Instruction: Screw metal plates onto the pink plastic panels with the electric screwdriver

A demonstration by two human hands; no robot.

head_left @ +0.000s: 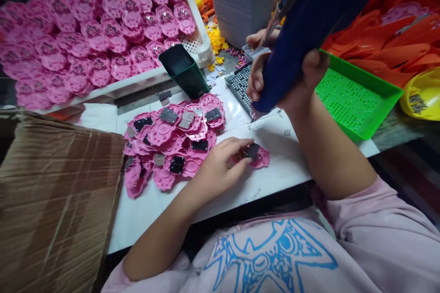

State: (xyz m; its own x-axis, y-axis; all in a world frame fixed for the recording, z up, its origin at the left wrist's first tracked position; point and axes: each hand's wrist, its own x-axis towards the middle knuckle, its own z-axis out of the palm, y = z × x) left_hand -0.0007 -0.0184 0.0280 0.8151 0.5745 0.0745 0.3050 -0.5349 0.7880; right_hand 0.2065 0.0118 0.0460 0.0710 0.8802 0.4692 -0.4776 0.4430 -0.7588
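Note:
My left hand (pixel 223 165) pinches a pink plastic piece with a dark square cover (pixel 253 151) lying on the white sheet, thumb and fingertips on the cover's edges. Just above and to the right, my right hand (pixel 292 78) is wrapped around a thick dark blue electric screwdriver (pixel 299 41), its narrow lower end pointing down at the sheet. The tip is hard to make out. Beside my left hand lies a pile of pink pieces (pixel 168 132), several with black or grey covers. Behind the screwdriver is a dark tray with a dotted surface (pixel 240 84).
A white crate (pixel 204 41) full of pink pieces stands at the back left. A dark green bin (pixel 187 73) leans against it. A cardboard box (pixel 58 201) is at left. At right are a green perforated tray (pixel 364 100), orange parts (pixel 395 50) and a yellow bowl (pixel 424 96).

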